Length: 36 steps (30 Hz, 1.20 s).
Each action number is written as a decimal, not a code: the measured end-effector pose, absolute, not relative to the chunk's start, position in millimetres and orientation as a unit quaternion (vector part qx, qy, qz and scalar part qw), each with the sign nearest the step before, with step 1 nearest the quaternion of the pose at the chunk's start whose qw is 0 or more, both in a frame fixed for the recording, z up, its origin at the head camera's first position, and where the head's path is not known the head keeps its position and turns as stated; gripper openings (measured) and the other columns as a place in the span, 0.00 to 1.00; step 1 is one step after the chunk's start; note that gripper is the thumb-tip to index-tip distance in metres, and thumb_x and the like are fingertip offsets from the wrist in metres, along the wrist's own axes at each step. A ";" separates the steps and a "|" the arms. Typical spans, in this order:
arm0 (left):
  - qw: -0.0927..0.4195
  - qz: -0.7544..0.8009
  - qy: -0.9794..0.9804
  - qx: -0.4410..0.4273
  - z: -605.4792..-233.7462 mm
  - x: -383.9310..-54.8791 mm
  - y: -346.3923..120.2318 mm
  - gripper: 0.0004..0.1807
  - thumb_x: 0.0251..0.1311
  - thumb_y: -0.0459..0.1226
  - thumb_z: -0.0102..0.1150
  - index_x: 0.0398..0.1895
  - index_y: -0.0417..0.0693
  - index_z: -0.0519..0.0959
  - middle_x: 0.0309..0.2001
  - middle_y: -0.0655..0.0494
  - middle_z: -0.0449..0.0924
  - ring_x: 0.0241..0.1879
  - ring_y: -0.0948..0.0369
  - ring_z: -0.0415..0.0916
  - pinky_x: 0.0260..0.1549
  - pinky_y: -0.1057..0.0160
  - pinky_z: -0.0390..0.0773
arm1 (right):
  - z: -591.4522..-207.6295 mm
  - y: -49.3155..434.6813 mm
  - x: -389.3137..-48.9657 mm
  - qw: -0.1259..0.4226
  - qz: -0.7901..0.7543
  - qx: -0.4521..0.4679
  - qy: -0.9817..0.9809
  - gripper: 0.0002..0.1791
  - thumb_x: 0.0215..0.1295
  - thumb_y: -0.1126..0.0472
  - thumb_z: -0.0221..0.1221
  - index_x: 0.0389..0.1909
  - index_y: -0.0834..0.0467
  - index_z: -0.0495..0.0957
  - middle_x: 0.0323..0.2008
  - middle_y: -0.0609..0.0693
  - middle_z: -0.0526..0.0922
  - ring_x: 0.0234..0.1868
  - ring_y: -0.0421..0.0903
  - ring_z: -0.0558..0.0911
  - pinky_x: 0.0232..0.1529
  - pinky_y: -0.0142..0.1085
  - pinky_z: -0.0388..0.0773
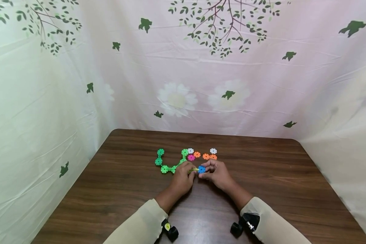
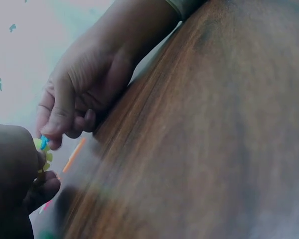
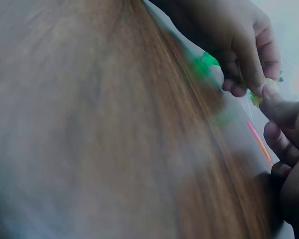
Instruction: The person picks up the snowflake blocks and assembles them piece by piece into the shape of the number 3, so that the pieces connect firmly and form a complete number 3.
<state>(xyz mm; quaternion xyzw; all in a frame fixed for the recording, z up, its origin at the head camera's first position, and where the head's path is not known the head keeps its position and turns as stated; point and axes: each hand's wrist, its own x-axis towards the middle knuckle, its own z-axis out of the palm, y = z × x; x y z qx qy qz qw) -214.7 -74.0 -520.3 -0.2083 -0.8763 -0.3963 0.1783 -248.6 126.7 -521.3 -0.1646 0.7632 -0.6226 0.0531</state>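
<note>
Between the two hands, just above the table, a blue notched interlocking disc meets a yellow notched disc seen nearly edge-on. My right hand pinches the blue disc between thumb and fingers. With its fingers curled, my left hand grips the yellow disc. A curved chain of joined green discs runs up to the left hand, which hides part of it. The left wrist view shows the yellow disc close to the blue one at the fingertips.
Beyond the hands lie loose discs: a pink one, several orange ones and two white ones, one at the right. The dark wood table ends at a printed cloth backdrop.
</note>
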 end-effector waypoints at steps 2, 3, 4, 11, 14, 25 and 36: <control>0.179 -0.399 -0.873 -0.215 -521.0 -215.4 -74.2 0.04 0.72 0.26 0.65 0.42 0.38 0.88 0.45 0.47 0.86 0.47 0.52 0.87 0.47 0.56 0.88 | -520.2 126.0 -247.7 0.056 -0.626 -0.159 0.761 0.18 0.59 0.77 0.75 0.49 0.75 0.83 0.37 0.66 0.91 0.34 0.34 0.85 0.34 0.26 0.81; 0.181 -0.399 -0.872 -0.219 -521.7 -215.8 -74.1 0.03 0.72 0.26 0.65 0.41 0.38 0.87 0.45 0.46 0.86 0.46 0.52 0.87 0.46 0.57 0.88 | -519.8 125.8 -247.3 0.057 -0.627 -0.157 0.761 0.18 0.59 0.77 0.75 0.49 0.75 0.83 0.37 0.66 0.91 0.34 0.34 0.85 0.34 0.26 0.81; 0.185 -0.400 -0.870 -0.223 -522.8 -216.5 -74.2 0.03 0.71 0.26 0.65 0.41 0.38 0.87 0.44 0.46 0.86 0.45 0.52 0.86 0.45 0.57 0.88 | -519.6 125.6 -247.0 0.058 -0.627 -0.157 0.761 0.18 0.59 0.78 0.75 0.49 0.75 0.83 0.36 0.66 0.91 0.33 0.34 0.85 0.34 0.26 0.81; 0.220 -0.378 -0.866 -0.241 -537.0 -223.1 -77.2 0.14 0.58 0.29 0.64 0.48 0.41 0.85 0.46 0.50 0.82 0.40 0.60 0.79 0.37 0.62 0.81 | -519.9 125.4 -247.3 0.067 -0.616 -0.174 0.765 0.18 0.61 0.76 0.74 0.51 0.74 0.81 0.35 0.63 0.91 0.33 0.35 0.84 0.34 0.26 0.80; 0.215 -0.363 -0.876 -0.233 -536.1 -221.2 -78.3 0.18 0.57 0.32 0.69 0.52 0.42 0.85 0.48 0.51 0.80 0.38 0.62 0.76 0.34 0.64 0.78 | -519.8 125.5 -248.2 0.072 -0.610 -0.185 0.767 0.18 0.62 0.76 0.74 0.51 0.74 0.81 0.37 0.64 0.90 0.34 0.37 0.84 0.35 0.26 0.80; 0.144 -0.318 -0.918 -0.186 -519.3 -212.8 -78.5 0.23 0.62 0.41 0.73 0.60 0.48 0.85 0.51 0.54 0.75 0.37 0.64 0.72 0.30 0.69 0.72 | -520.6 126.4 -250.8 0.069 -0.583 -0.215 0.781 0.21 0.62 0.77 0.73 0.56 0.71 0.83 0.42 0.65 0.87 0.34 0.38 0.80 0.36 0.26 0.78; 0.144 -0.313 -0.920 -0.185 -520.5 -211.1 -77.8 0.20 0.72 0.47 0.71 0.61 0.50 0.86 0.55 0.53 0.78 0.44 0.61 0.78 0.37 0.67 0.76 | -519.2 127.2 -255.7 0.060 -0.571 -0.208 0.792 0.19 0.65 0.78 0.70 0.56 0.72 0.82 0.44 0.65 0.88 0.36 0.39 0.80 0.37 0.27 0.79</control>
